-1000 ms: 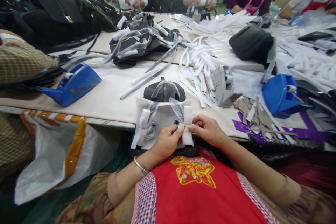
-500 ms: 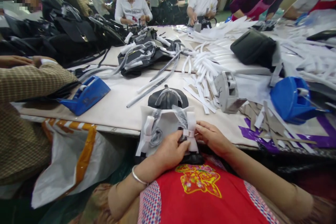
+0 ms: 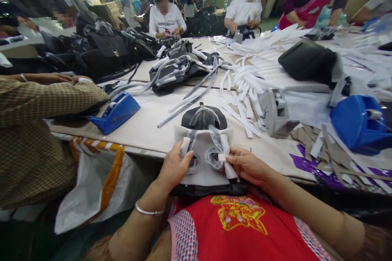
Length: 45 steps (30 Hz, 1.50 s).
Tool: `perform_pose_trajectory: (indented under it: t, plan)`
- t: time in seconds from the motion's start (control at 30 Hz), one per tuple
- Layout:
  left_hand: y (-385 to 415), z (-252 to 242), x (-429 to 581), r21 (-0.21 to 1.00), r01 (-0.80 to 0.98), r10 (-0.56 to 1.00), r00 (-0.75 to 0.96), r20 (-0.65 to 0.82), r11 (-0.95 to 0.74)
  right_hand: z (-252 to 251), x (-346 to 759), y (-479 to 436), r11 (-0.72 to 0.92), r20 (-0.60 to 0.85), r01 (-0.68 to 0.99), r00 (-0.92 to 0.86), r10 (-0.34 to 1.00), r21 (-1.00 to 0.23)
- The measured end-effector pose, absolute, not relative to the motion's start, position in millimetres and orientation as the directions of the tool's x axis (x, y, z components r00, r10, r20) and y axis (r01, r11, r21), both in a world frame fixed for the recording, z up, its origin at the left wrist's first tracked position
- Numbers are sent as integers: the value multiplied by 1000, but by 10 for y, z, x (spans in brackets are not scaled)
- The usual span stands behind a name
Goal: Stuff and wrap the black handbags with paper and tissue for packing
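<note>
A small black backpack (image 3: pixel 187 119) lies at the table's front edge against my red apron. A whitish sheet (image 3: pixel 200 173) covers its near side, and two plastic-wrapped straps with white foam sleeves lie over the sheet. My left hand (image 3: pixel 175 166) is closed around the left strap (image 3: pixel 185 147), thumb on top. At the other side, the fingers of my right hand (image 3: pixel 247 166) pinch the right strap (image 3: pixel 225 144) by a small white band. Between my hands, a clear-wrapped coil (image 3: pixel 213 158) shows beside the right strap; another coil is partly hidden by my left thumb.
Blue tape dispensers stand left (image 3: pixel 116 112) and right (image 3: pixel 358 124); a grey dispenser (image 3: pixel 273 112) is nearer. White foam tubes (image 3: pixel 245 75) and cardboard strips (image 3: pixel 329 151) lie right. Another black bag (image 3: pixel 168 83) lies beyond. A co-worker's checked sleeve (image 3: pixel 52 100) reaches in from the left.
My left hand has gone from the right strap to the left strap and grips it. The coil beside the right strap is now uncovered. My right hand stays at the right strap.
</note>
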<state>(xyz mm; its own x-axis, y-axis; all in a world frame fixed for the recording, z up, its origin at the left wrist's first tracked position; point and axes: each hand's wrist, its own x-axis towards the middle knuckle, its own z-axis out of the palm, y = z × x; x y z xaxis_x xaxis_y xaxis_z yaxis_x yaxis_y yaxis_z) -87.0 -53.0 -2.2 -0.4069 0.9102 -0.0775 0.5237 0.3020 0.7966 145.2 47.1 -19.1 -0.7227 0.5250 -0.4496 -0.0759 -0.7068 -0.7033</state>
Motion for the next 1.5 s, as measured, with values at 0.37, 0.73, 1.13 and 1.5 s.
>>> perform_pose_trajectory:
  t: [0.37, 0.73, 1.13, 1.5]
  plan:
    - [-506, -93, -1099, 807, 529, 924, -378, -54, 263, -284, 1873, 657, 178, -170, 621, -459, 872, -763]
    - [-616, -362, -1256, 758, 503, 797, -604, -37, 416, 100, 1695, 470, 939, 327, 131, -914, 238, -318]
    - [-653, -505, -1269, 745, 538, 806, -592, 0, 395, 137, 1547, 608, 929, 136, 132, -973, 189, -347]
    - [-985, -551, -1315, 800, 235, 669, -698, -256, 552, -62, 1641, 522, 875, 182, 175, -942, 283, -452]
